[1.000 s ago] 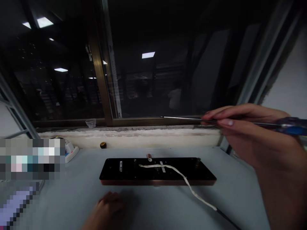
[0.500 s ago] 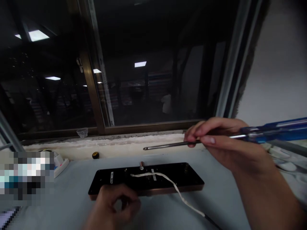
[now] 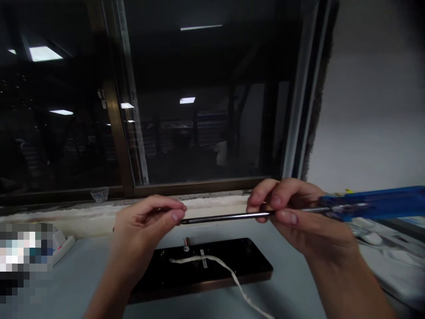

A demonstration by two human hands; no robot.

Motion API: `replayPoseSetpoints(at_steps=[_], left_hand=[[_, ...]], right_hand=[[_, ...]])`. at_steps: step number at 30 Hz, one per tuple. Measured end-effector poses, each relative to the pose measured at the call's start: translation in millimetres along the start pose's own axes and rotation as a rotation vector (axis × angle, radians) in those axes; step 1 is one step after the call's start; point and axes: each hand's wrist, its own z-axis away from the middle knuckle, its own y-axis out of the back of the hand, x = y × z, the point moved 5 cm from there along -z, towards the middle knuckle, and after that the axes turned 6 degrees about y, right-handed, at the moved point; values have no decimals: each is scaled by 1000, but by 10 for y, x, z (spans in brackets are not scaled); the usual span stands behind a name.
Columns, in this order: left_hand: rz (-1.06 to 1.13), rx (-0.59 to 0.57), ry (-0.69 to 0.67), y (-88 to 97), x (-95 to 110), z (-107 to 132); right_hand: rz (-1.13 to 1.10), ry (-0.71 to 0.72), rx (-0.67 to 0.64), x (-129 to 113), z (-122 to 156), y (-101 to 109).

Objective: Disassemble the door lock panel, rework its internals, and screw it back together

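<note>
A screwdriver with a clear blue handle (image 3: 381, 204) lies across my right hand (image 3: 295, 217), whose thumb and fingers are closed around its steel shaft. At the tip of the shaft is my left hand (image 3: 146, 226), thumb and fingertips pinched together. Whatever sits in that pinch is too small or hidden to make out. Below both hands a long black panel (image 3: 239, 261) with a copper-coloured edge lies flat, its left end covered by my left forearm. A white-sleeved cable (image 3: 232, 274) runs from the panel towards the front edge of the view. A small copper-coloured post (image 3: 187, 241) stands at its rear edge.
The panel rests on a grey-blue tabletop (image 3: 292, 283) against a window sill. On the sill stands a small clear plastic cup (image 3: 99, 194). A white power strip (image 3: 63, 250) is at the left, beside a blurred-out patch. White items (image 3: 392, 261) lie at the right.
My left hand has risen from the panel's front edge to the screwdriver's tip. My right hand still grips the shaft, now held more level. The view has shifted slightly.
</note>
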Motion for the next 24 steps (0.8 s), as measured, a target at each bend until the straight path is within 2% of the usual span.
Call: replayPoseSetpoints(at_steps=[2,4,10,17,20,24], left_hand=[[-26,-108,2,-33,1,23],[-14,-156,24,-45,5,37],[88,-168,78,0,-80,-29],[219,-213,71,-3,-163,-84],[181,-233,88,-6,-176,-77],[21,-277,126,25,-182,-67]], right_hand=[[-3,-6,-1,12,-4,-24],[-15,-1,-12,17,-10,-56],[-48,10,-35,15,-18,-88],[-15,6,22,16,-21,-39],[-23,13,-9,19,-25,-51],[-5,53,-86,-2,-24,-66]])
